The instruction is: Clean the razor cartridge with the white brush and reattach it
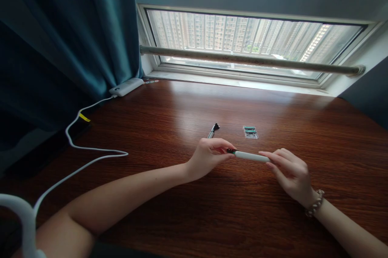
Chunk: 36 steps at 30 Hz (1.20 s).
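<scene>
My left hand (209, 157) is closed, its thumb and fingertips pinching the small dark end of a slim white stick (251, 156). The stick lies almost level above the table, tilted slightly down to the right. At its other end my right hand (291, 173), with a beaded bracelet on the wrist, grips the white part between thumb and fingers. Just beyond my left hand lies a razor handle (214, 129) with a black head, its lower end hidden by the hand. A small clear pack (250, 132) with dark and green strips, like razor cartridges, lies flat farther back.
The brown wooden table (169, 217) reaches back to a window with a metal bar (248, 59). A white power bank (126, 87) sits at the back left by the blue curtain (100, 27). Its white cable (100, 151) runs along the left side.
</scene>
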Available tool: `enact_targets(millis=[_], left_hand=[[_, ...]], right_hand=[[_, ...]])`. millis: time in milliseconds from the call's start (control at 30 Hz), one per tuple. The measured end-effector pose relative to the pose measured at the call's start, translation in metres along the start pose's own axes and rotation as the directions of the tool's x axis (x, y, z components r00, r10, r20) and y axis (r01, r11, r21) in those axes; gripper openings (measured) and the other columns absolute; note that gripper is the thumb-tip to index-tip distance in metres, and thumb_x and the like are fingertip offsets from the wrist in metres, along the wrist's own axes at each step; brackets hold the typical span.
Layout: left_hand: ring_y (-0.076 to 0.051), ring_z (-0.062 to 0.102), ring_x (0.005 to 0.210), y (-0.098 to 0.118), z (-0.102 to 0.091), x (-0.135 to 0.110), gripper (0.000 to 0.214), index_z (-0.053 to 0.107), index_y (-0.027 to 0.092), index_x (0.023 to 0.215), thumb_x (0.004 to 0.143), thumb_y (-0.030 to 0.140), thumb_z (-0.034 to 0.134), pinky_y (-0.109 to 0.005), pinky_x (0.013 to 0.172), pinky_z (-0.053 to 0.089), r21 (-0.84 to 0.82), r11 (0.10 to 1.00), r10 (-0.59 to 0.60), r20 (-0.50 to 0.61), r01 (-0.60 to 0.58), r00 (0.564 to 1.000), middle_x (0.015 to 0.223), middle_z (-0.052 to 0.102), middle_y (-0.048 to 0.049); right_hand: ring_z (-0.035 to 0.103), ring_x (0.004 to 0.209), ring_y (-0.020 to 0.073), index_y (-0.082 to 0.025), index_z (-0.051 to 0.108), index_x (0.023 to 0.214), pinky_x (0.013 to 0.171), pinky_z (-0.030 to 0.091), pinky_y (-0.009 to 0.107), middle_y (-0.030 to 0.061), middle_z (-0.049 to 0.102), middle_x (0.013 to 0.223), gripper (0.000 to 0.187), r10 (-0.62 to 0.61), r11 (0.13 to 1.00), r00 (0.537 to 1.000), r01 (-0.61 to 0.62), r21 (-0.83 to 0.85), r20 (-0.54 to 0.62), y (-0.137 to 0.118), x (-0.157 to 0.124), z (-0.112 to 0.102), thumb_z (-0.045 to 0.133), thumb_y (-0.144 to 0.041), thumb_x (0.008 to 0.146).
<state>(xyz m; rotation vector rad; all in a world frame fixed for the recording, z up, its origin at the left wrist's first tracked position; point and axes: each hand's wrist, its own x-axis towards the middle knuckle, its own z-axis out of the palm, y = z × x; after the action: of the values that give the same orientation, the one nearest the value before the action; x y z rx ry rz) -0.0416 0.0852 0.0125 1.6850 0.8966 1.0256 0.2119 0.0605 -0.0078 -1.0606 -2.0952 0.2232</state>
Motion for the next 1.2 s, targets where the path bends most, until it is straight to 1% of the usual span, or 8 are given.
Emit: enact_targets(millis=[167,233,400,600,733,900,1067,1200], left_hand=[[-0.013,0.059,0.067,0.0009,0.0000,0.0005,0.019,0.068,0.012,0.085,0.072,0.025,0.064,-0.021,0.062,0.047,0.025,1.000,-0.005,0.003,0.005,1.000,0.082,0.068,-0.0072],[-0.011,0.056,0.063,0.0011,0.0002,0.0007,0.019,0.068,0.012,0.085,0.072,0.026,0.064,-0.020,0.058,0.046,0.033,0.999,-0.008,-0.010,0.008,1.000,0.080,0.067,-0.0064],[-0.008,0.049,0.054,0.0013,0.0005,0.0018,0.020,0.068,0.011,0.083,0.070,0.026,0.066,-0.018,0.051,0.040,0.040,0.999,-0.022,-0.033,0.023,0.999,0.075,0.066,-0.0054],[-0.008,0.046,0.054,0.0009,0.0004,0.0021,0.020,0.068,0.012,0.084,0.071,0.027,0.065,-0.019,0.050,0.038,0.051,0.999,-0.015,-0.034,0.016,0.999,0.075,0.065,-0.0052],[-0.007,0.042,0.050,0.0009,0.0005,0.0020,0.019,0.068,0.012,0.081,0.069,0.027,0.066,-0.018,0.046,0.035,0.065,0.997,-0.038,-0.056,0.042,0.998,0.065,0.062,-0.0023],[-0.008,0.048,0.053,-0.0015,0.0012,0.0025,0.022,0.068,0.013,0.081,0.069,0.031,0.067,-0.018,0.048,0.038,0.038,0.997,-0.057,-0.074,0.060,0.996,0.071,0.065,-0.0034],[-0.008,0.049,0.053,-0.0028,0.0013,0.0021,0.023,0.068,0.013,0.082,0.069,0.031,0.067,-0.018,0.049,0.040,0.047,0.997,-0.053,-0.072,0.056,0.996,0.073,0.066,-0.0041],[-0.007,0.048,0.053,-0.0024,0.0011,0.0019,0.023,0.069,0.012,0.081,0.068,0.032,0.067,-0.018,0.048,0.040,0.050,0.996,-0.066,-0.076,0.070,0.995,0.073,0.066,-0.0044]], right_hand=[[0.054,0.068,0.0145,-0.021,0.062,0.104,0.062,0.042,0.027,0.0032,0.060,0.079,0.024,0.087,0.996,0.996,-0.087,-0.008,-0.020,0.0011,-0.0017,0.0012,0.052,-0.018,0.082],[0.054,0.068,0.0143,-0.021,0.062,0.104,0.062,0.042,0.027,0.0029,0.060,0.078,0.025,0.066,0.998,0.998,-0.066,-0.016,0.001,0.0023,-0.0021,0.0011,0.052,-0.017,0.082],[0.054,0.068,0.0142,-0.022,0.061,0.106,0.062,0.042,0.027,0.0026,0.060,0.078,0.026,0.058,0.997,0.998,-0.058,-0.041,-0.012,0.0034,-0.0023,0.0021,0.052,-0.017,0.083],[0.054,0.067,0.0144,-0.022,0.061,0.106,0.062,0.042,0.027,0.0028,0.060,0.078,0.026,0.051,0.996,0.998,-0.053,-0.069,-0.035,0.0021,-0.0025,0.0012,0.052,-0.017,0.082],[0.053,0.066,0.0151,-0.022,0.061,0.107,0.062,0.042,0.028,0.0028,0.061,0.076,0.028,-0.039,0.993,0.999,0.038,-0.111,-0.013,0.0021,-0.0039,-0.0002,0.055,-0.017,0.080],[0.053,0.066,0.0159,-0.023,0.061,0.108,0.063,0.043,0.029,0.0027,0.060,0.074,0.031,-0.039,0.982,0.995,0.022,-0.188,-0.089,0.0024,-0.0053,0.0000,0.057,-0.017,0.078],[0.052,0.067,0.0159,-0.023,0.061,0.108,0.063,0.042,0.029,0.0025,0.061,0.075,0.032,-0.037,0.979,0.996,0.021,-0.202,-0.076,0.0035,-0.0051,-0.0003,0.058,-0.017,0.078],[0.053,0.067,0.0159,-0.023,0.061,0.108,0.063,0.043,0.029,0.0029,0.061,0.075,0.030,-0.035,0.986,0.997,0.025,-0.164,-0.062,0.0049,-0.0049,0.0003,0.056,-0.018,0.079]])
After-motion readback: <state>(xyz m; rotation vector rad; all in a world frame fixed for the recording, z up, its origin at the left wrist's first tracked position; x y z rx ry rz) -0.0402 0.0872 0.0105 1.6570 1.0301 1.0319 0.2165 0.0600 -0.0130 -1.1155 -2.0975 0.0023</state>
